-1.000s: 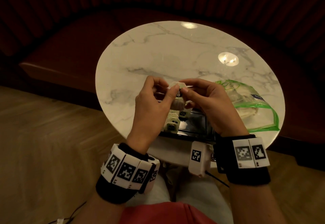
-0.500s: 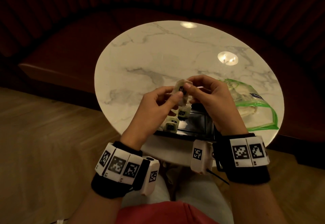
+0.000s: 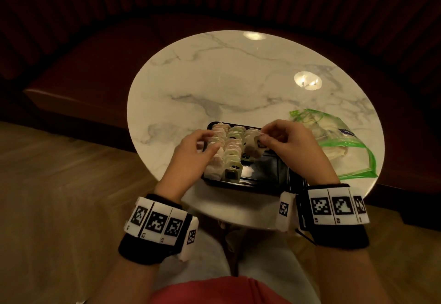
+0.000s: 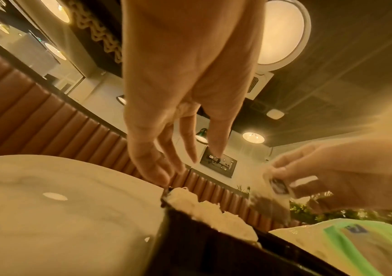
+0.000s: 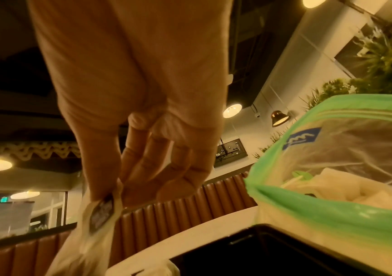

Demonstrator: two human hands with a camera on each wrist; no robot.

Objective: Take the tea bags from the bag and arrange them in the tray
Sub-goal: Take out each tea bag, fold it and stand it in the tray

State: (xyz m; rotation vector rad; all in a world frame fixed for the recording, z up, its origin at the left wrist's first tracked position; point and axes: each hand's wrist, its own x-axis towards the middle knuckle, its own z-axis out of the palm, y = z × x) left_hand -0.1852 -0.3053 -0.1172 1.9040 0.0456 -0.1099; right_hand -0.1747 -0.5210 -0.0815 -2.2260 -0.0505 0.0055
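Paper tea bag (image 3: 256,147) pinched by right hand (image 3: 290,145); left hand (image 3: 191,153) relaxed over tray (image 3: 262,182).

- Black tray (image 3: 274,179): tea bags (image 3: 232,151) stand in rows on its left side.
- Green-edged plastic bag (image 3: 343,151) lies right of it, holding more.
- One tea bag (image 3: 256,147) hangs pinched above the tray.

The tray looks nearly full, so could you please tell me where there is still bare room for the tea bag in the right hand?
Bare floor remains in the black tray at its near right part. The left and middle rows of tea bags are crowded.
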